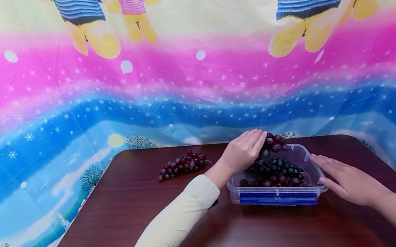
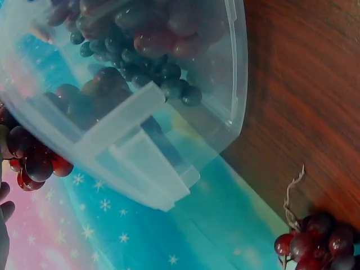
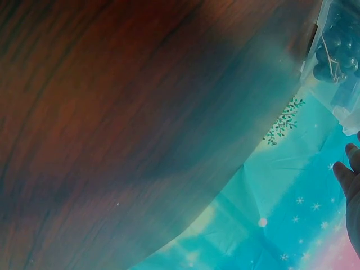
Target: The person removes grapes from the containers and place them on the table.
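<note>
My left hand (image 1: 244, 150) holds a bunch of dark red grapes (image 1: 276, 143) over the back left part of a clear plastic container (image 1: 277, 191) with a blue clip on its front. In the left wrist view, that held bunch (image 2: 38, 166) hangs at the left edge, beyond the container wall. Inside the container lie black grapes (image 1: 277, 165) and, in front of them, red grapes (image 1: 269, 182). At the container's right rim is my right hand (image 1: 350, 180), its fingers fairly straight and the thumb by the front right corner. The left palm is hidden.
Another bunch of red grapes (image 1: 184, 164) lies on the brown wooden table (image 1: 135, 217), left of the container. Behind the table hangs a colourful printed cloth (image 1: 193, 76) with bears and snowflakes. The table's back edge runs close behind the container.
</note>
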`<state>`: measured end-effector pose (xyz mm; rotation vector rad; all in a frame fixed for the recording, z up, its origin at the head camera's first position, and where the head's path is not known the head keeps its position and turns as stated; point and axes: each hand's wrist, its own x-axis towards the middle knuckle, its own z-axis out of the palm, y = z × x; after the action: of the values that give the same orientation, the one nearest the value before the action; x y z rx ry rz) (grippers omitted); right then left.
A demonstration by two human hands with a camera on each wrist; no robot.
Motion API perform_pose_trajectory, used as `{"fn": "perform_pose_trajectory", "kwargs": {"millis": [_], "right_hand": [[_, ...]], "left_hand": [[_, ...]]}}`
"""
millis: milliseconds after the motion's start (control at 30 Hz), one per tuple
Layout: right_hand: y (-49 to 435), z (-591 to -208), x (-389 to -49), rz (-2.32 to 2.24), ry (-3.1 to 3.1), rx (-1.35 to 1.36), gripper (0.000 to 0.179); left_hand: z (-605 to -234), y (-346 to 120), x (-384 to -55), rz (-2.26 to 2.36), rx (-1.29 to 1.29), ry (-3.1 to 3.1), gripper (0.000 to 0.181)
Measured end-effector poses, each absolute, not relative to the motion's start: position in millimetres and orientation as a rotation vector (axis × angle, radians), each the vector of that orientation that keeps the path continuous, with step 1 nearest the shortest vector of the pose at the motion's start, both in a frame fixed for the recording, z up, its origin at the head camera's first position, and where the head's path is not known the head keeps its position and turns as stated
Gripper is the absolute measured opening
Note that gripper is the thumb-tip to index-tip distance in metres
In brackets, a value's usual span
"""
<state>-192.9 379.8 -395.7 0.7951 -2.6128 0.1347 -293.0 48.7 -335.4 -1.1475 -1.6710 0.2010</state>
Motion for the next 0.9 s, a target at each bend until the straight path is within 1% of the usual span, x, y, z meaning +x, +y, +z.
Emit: {"fn": "perform_pose_trajectory", "kwargs": {"millis": [567,900], "right_hand": [[379,-397,-194,0.151,-2.622,0.791,0.067],[378,-396,-192,0.15,-2.631,0.78,0.067]], "left_hand": [[-329,34,-298,0.22,-1.122,-1.581,0.03],[-315,24,-300,0.202,-1.067,-1.519,0.029]]}}
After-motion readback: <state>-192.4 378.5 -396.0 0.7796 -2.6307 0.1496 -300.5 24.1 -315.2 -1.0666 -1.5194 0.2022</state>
